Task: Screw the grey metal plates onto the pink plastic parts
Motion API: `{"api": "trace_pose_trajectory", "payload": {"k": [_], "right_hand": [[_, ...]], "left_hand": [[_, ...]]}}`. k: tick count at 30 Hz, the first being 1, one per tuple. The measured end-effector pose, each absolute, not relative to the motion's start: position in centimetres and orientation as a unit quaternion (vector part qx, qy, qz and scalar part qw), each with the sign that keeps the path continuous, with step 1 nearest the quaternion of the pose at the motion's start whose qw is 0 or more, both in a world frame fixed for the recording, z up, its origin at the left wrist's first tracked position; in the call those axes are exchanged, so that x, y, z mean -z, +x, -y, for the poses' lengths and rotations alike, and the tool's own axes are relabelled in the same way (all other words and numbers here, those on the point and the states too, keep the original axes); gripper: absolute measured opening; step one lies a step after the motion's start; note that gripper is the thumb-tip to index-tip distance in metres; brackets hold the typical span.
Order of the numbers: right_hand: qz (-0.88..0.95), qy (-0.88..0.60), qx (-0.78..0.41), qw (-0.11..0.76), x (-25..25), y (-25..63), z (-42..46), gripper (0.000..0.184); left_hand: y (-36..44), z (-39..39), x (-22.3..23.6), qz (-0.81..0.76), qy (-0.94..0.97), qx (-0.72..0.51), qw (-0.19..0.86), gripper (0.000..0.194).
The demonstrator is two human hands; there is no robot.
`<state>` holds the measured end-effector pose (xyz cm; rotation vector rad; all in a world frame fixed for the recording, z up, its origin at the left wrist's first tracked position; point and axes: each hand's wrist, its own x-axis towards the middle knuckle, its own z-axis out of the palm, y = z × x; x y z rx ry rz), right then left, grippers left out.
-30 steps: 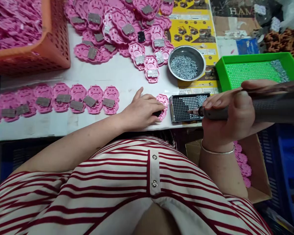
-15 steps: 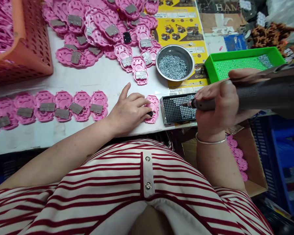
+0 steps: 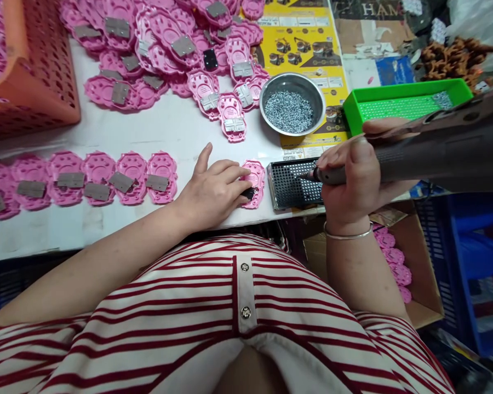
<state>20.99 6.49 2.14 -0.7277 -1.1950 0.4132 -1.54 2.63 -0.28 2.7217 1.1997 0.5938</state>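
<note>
Left hand [image 3: 213, 191] spread onto pink casing [image 3: 254, 172], right hand [image 3: 353, 178] gripping screwdriver [image 3: 431, 158], "HAM" legible on sheet [image 3: 367, 35]

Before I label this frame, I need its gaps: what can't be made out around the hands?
Head view:
Black plate: partly hidden by the left hand.
Dark tool: rear cut off by the right edge.
Tool tip, over the black tray: too small to tell if it holds a screw.
</note>
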Motion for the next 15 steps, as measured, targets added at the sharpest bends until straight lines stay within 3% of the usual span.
{"api": "trace_pose_trajectory", "payload": {"k": [15], "right_hand": [[0.558, -0.351, -0.195, 0.726, -2.5, 20.8, -6.0, 0.026]], "left_hand": [[1.0, -2.4, 0.5, -0.461, 0.858, -0.219, 0.052, 0.019]]}}
